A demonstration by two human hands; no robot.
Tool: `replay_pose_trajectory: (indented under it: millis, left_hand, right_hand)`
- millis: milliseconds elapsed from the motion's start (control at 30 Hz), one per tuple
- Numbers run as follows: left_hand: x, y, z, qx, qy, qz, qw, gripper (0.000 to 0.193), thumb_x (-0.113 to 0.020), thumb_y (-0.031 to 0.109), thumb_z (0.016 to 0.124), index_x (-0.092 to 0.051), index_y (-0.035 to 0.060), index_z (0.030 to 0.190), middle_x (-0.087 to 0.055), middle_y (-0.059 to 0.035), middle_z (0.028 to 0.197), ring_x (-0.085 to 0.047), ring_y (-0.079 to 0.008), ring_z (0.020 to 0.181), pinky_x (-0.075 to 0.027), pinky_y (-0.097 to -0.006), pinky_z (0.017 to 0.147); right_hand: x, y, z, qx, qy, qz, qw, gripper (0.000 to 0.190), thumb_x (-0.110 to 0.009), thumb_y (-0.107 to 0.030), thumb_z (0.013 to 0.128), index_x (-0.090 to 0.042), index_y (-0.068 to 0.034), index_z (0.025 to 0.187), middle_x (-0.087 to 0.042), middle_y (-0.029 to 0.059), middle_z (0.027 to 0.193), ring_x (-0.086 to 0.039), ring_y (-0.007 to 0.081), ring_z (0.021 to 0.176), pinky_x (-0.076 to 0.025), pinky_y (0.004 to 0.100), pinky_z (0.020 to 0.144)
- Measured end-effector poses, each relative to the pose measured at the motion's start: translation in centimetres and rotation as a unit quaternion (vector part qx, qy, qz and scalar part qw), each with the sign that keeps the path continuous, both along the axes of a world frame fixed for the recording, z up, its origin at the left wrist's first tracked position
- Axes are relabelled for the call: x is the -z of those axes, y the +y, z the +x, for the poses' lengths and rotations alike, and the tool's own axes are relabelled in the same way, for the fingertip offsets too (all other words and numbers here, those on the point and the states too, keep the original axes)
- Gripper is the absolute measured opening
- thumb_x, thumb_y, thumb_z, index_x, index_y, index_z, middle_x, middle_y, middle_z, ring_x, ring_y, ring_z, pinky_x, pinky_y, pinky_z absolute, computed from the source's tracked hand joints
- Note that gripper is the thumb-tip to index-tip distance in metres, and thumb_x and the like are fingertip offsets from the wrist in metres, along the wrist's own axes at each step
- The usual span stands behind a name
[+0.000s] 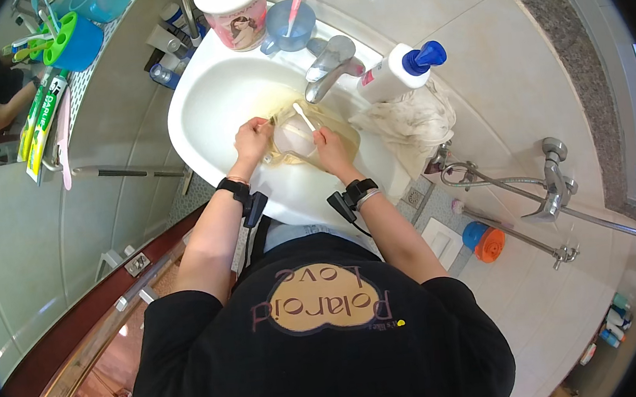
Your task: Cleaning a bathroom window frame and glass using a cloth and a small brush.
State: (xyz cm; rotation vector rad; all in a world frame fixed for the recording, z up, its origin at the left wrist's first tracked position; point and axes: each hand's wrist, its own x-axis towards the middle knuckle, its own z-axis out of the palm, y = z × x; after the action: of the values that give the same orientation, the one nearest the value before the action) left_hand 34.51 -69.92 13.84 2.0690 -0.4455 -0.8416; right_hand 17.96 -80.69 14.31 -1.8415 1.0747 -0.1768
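In the white washbasin [199,118] lies a yellowish translucent bag-like item [346,135], with a pale round area in its middle. My right hand [331,149] grips the handle of a white toothbrush [303,115], whose head points up toward the faucet. At the item's left edge, my left hand [254,141] pinches something small and dark, too small to identify. The chrome faucet [330,68] stands just beyond the toothbrush head.
A pink-labelled pump bottle [232,18], a blue cup [292,25] with a pink toothbrush and a white bottle with a blue cap [397,71] stand on the basin's rim. A wet cloth [417,115] hangs at its right. Toothpaste tubes [45,122] lie on the left shelf.
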Motion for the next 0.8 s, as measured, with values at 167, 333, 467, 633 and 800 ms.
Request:
replay_pose_trajectory:
  millis: [167,333,467,633,800]
  left_hand:
    - [-3.5,-0.6,-0.1,0.079,-0.374,-0.031,0.924,0.006,-0.061,0.013,0.074,-0.065,0.0105,0.078,-0.060,-0.0081,0.083,-0.059,-0.0277,0.080,-0.047,-0.0389,0.071]
    - [-0.8,0.2,-2.7,0.272,-0.247,0.054,0.929,0.014,-0.059,0.020,0.078,-0.063,0.0073,0.083,-0.061,-0.0108,0.097,-0.060,-0.0312,0.085,-0.047,-0.0403,0.077]
    - [0.7,0.4,-2.9,0.217,-0.187,0.036,0.957,0.023,-0.061,0.027,0.077,-0.058,0.0065,0.088,-0.063,-0.0137,0.092,-0.061,-0.0313,0.082,-0.049,-0.0391,0.072]
    - [1.3,-0.4,-2.3,0.134,-0.096,0.103,0.981,0.031,-0.062,0.036,0.077,-0.054,0.0075,0.088,-0.065,-0.0118,0.082,-0.061,-0.0306,0.081,-0.047,-0.0386,0.070]
    - [1.0,-1.6,-3.1,0.101,-0.113,0.149,0.977,0.027,-0.065,0.033,0.075,-0.060,0.0078,0.084,-0.065,-0.0077,0.077,-0.063,-0.0232,0.072,-0.048,-0.0334,0.065]
  right_hand:
    - [-0.1,-0.3,-0.3,-0.021,0.004,0.019,1.000,0.028,-0.046,-0.027,0.090,-0.055,-0.002,0.081,-0.058,0.0148,0.072,-0.056,0.0288,0.068,-0.042,0.0372,0.062]
    - [-0.2,-0.3,0.1,-0.045,0.045,0.027,0.998,0.029,-0.045,-0.027,0.089,-0.057,-0.002,0.081,-0.060,0.0165,0.074,-0.057,0.0320,0.070,-0.043,0.0404,0.066]
    - [1.7,-1.4,-1.2,-0.083,0.104,-0.087,0.987,0.029,-0.043,-0.026,0.089,-0.058,-0.002,0.082,-0.060,0.0207,0.081,-0.058,0.0385,0.078,-0.043,0.0467,0.072]
    - [1.7,-1.8,-1.7,-0.120,0.143,-0.093,0.978,0.028,-0.044,-0.026,0.089,-0.057,-0.002,0.083,-0.060,0.0225,0.083,-0.057,0.0407,0.081,-0.043,0.0475,0.073]
    - [0.7,-0.2,-0.9,-0.131,0.118,-0.091,0.980,0.025,-0.043,-0.025,0.090,-0.057,-0.004,0.086,-0.061,0.0211,0.081,-0.058,0.0394,0.080,-0.044,0.0473,0.071]
